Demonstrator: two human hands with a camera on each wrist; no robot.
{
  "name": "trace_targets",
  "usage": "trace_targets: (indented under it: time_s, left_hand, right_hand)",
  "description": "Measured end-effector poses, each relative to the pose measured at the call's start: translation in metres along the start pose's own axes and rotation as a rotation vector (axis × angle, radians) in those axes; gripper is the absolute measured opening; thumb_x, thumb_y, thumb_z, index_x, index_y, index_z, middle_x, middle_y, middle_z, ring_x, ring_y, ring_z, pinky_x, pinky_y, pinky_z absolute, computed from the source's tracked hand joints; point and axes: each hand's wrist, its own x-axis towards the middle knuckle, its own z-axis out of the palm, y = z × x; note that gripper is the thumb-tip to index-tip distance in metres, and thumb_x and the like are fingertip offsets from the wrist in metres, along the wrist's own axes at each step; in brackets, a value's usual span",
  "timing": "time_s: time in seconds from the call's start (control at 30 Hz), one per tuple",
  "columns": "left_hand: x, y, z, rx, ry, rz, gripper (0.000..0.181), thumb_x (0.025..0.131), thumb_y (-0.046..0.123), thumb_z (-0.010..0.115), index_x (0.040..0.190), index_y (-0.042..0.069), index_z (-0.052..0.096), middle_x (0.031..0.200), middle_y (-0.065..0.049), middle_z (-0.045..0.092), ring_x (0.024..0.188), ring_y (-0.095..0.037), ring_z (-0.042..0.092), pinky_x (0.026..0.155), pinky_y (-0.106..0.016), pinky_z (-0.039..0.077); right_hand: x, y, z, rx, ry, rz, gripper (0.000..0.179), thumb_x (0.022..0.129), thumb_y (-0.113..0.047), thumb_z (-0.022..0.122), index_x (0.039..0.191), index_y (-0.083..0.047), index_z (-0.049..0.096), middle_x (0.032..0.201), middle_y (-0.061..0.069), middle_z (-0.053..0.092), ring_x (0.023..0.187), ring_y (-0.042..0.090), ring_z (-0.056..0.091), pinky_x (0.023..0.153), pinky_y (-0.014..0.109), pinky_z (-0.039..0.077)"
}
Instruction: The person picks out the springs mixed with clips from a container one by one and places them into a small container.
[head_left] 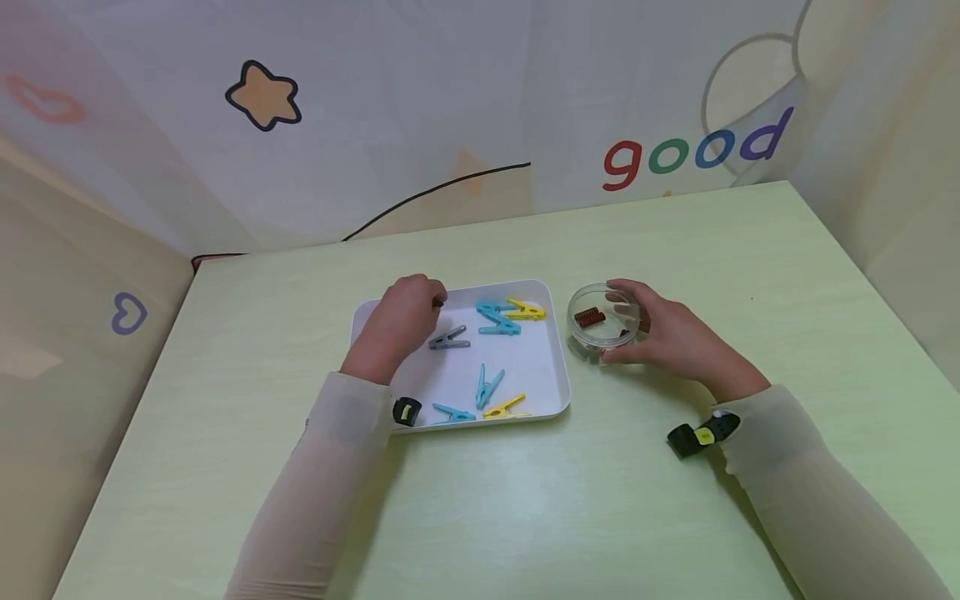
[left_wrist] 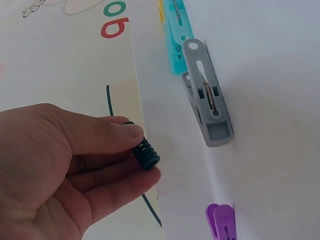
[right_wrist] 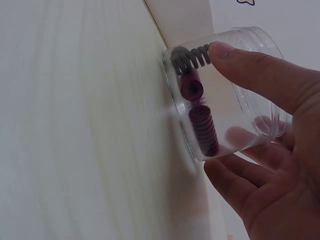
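Observation:
Over the far left part of a white tray [head_left: 536,367], my left hand [head_left: 405,315] pinches a small dark coil spring [left_wrist: 147,155] between thumb and fingers. Closest to it in the tray is a grey clothespin [head_left: 449,339]; a purple clothespin [left_wrist: 222,220] shows in the left wrist view. My right hand [head_left: 667,337] grips a clear round jar [head_left: 588,341] from its right side, thumb and fingers around the wall. Through the jar's wall, dark red springs [right_wrist: 205,132] and a blackish spring [right_wrist: 190,57] are visible at the bottom.
Blue clothespins [head_left: 500,323] and a yellow clothespin [head_left: 527,311] lie at the tray's far right. Near its front edge are more blue clothespins [head_left: 489,387] and another yellow clothespin [head_left: 506,407]. The pale green table [head_left: 525,517] meets a printed curtain [head_left: 420,108] behind.

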Motion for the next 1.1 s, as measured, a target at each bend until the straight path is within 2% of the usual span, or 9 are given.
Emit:
trace_targets:
  time_s: [0.27,0.57,0.8,1.1]
  left_hand:
    - [-0.005,0.008,-0.001,0.005,0.087,0.054,0.027,0.097,0.007,0.054,0.121,0.005,0.067,0.111,-0.011,0.064,0.100,-0.025,0.058,0.095,-0.036,0.052]
    - [-0.005,0.011,-0.002,0.005,0.149,0.119,0.025,0.096,0.006,0.055,0.117,0.003,0.068,0.106,-0.011,0.064,0.097,-0.025,0.060,0.091,-0.036,0.053]
    - [-0.007,0.015,-0.005,0.002,0.165,0.146,0.025,0.096,0.006,0.056,0.117,0.003,0.068,0.108,-0.011,0.064,0.099,-0.025,0.062,0.091,-0.035,0.053]
    - [-0.009,0.024,-0.009,0.005,0.156,0.147,0.025,0.096,0.007,0.057,0.118,0.005,0.068,0.110,-0.010,0.064,0.100,-0.024,0.061,0.093,-0.035,0.053]
  right_hand:
    - [0.000,0.001,0.001,0.003,-0.004,0.002,0.102,0.074,-0.043,0.082,0.153,-0.026,0.020,0.155,0.009,0.037,0.140,0.039,0.036,0.104,0.059,0.041]
    - [-0.001,-0.002,0.000,0.003,-0.007,0.006,0.102,0.074,-0.041,0.082,0.153,-0.025,0.020,0.155,0.009,0.037,0.140,0.039,0.037,0.105,0.058,0.040]
    - [-0.001,-0.004,0.000,-0.001,-0.004,0.006,0.101,0.075,-0.040,0.082,0.153,-0.025,0.020,0.155,0.010,0.037,0.138,0.039,0.038,0.104,0.057,0.041]
    - [0.000,-0.001,0.001,-0.007,0.000,0.000,0.101,0.075,-0.041,0.082,0.153,-0.025,0.020,0.154,0.010,0.038,0.138,0.039,0.038,0.104,0.057,0.041]
